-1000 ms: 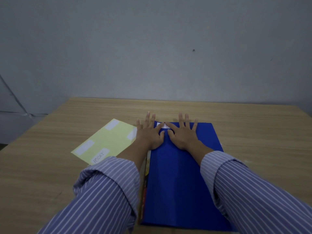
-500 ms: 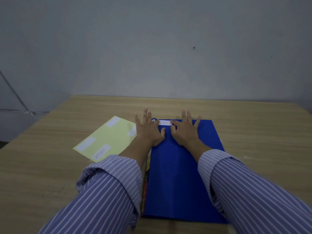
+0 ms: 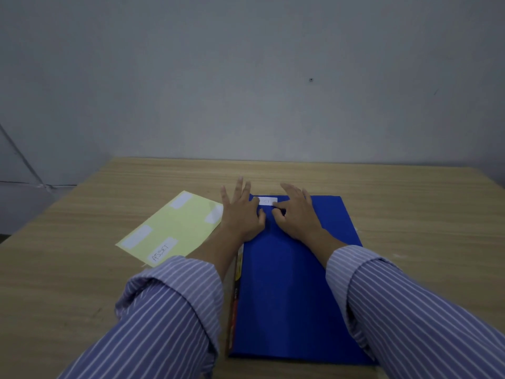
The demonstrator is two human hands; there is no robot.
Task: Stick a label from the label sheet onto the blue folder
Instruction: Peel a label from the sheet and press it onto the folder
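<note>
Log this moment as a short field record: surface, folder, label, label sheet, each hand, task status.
surface: wooden table
folder: blue folder, flat and closed, in front of the person
label: white label on the folder's far left corner, writing too blurred to read
label sheet: yellow label sheet left of the folder, several white labels left, one reads ASSET
left hand: open, palm down by the folder's far left corner
right hand: open, palm down on the folder, fingertips at the label
task status: label on folder
</note>
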